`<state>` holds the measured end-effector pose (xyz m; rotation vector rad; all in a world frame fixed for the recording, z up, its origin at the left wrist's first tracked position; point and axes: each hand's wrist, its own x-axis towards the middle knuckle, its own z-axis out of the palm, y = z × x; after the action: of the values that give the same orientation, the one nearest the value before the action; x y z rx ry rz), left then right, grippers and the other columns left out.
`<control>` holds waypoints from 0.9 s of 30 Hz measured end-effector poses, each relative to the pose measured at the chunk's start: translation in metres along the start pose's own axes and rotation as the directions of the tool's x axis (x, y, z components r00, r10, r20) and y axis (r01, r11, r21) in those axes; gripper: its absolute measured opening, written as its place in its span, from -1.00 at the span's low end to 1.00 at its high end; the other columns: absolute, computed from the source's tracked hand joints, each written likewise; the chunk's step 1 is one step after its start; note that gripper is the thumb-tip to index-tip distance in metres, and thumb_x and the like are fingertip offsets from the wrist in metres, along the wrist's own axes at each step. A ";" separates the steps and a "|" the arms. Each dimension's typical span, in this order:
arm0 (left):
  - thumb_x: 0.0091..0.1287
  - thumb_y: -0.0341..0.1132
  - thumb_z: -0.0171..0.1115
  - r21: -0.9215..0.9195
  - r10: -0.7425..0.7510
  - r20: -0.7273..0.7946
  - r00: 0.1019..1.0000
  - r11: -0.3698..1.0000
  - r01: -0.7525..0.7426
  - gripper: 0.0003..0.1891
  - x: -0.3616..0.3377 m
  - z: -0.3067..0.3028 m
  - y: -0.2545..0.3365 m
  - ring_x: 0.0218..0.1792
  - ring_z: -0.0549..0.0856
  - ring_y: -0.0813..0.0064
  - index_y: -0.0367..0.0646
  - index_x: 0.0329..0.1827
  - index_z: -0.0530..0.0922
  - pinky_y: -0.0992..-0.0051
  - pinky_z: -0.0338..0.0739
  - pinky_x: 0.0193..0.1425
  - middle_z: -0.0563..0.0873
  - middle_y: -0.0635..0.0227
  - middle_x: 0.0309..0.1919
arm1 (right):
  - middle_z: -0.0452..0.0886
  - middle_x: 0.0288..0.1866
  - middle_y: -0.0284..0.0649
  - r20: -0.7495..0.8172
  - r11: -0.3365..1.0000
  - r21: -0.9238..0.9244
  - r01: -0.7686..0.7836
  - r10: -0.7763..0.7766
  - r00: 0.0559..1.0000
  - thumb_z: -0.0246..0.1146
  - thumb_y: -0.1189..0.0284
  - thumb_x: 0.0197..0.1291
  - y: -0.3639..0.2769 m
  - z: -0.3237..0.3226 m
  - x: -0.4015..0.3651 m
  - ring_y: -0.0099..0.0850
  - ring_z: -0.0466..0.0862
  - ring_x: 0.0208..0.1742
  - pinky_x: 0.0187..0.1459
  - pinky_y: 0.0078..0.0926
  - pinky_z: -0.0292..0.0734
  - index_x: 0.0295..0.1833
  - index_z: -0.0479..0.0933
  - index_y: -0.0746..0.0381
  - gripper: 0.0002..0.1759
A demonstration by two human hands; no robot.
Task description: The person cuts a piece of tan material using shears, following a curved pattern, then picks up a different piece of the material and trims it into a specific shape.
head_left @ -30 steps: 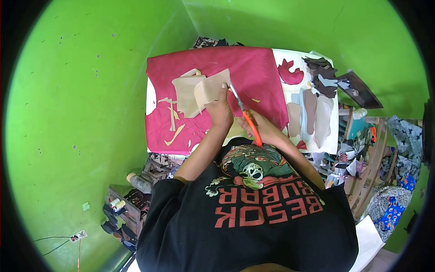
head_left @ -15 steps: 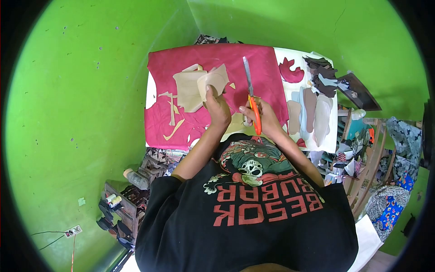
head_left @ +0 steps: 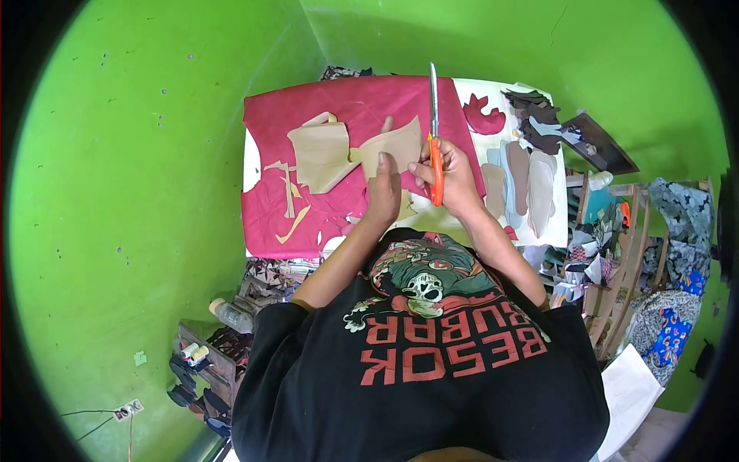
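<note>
In my left hand (head_left: 385,185) is a tan cut piece (head_left: 394,150), with the thumb on top and a finger showing past its far edge. Orange-handled scissors (head_left: 436,154) rest in my right hand (head_left: 449,179), blades pointing away from me and looking closed. The right fingertips are near the right edge of the tan piece; whether they touch it I cannot tell. Left of it a larger tan sheet (head_left: 322,154) lies on red material (head_left: 269,104). Thin tan offcuts (head_left: 289,192) lie at the left.
Sole-shaped pieces (head_left: 517,181) lie in a row on the table's white right side. Beyond them are a curved red piece (head_left: 483,119), dark scraps (head_left: 539,123) and a dark tray (head_left: 600,145). A bottle (head_left: 231,314) is below left, near a small wooden stand (head_left: 219,358).
The tan piece and my left hand have moved right and toward me. My right hand has risen slightly with the scissors, which now point straighter away, and the two hands are closer together.
</note>
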<state>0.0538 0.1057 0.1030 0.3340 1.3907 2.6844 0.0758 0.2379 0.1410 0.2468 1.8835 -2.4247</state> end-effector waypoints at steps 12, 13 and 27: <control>0.56 0.16 0.01 0.042 -0.409 0.272 0.871 0.910 0.413 -0.33 0.017 -0.084 0.054 0.02 0.74 0.36 -0.21 0.48 0.42 0.36 0.68 0.05 0.72 0.14 0.14 | 0.44 -0.39 -0.51 0.179 0.934 -0.357 0.029 0.037 0.983 0.40 0.61 0.13 -0.016 -0.010 0.001 -0.70 0.41 -0.37 -0.32 -0.60 0.38 -0.23 0.47 0.21 -0.79; 0.52 0.05 0.15 0.368 -0.526 0.324 0.787 0.836 0.407 -0.44 0.017 -0.088 0.053 -0.09 0.73 0.49 -0.23 0.34 0.55 0.45 0.66 -0.02 0.76 0.26 -0.02 | 0.46 -0.38 -0.49 0.190 0.904 -0.427 0.012 0.077 0.979 0.41 0.59 0.15 -0.017 -0.004 0.002 -0.70 0.42 -0.34 -0.29 -0.59 0.40 -0.22 0.48 0.22 -0.79; 0.47 -0.36 0.30 0.369 -0.525 0.162 0.835 0.817 0.443 -0.79 0.030 -0.108 0.054 -0.10 0.77 0.56 -0.30 0.03 0.72 0.48 0.63 0.08 0.82 0.24 -0.05 | 0.45 -0.40 -0.51 0.219 0.925 -0.351 -0.147 0.234 0.947 0.36 0.08 0.40 0.000 0.023 -0.008 -0.68 0.42 -0.38 -0.33 -0.61 0.35 -0.16 0.51 0.19 -0.61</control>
<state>-0.0010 -0.0055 0.0910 0.2857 1.5666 1.9297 0.0816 0.2158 0.1480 0.0857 1.9967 -1.8734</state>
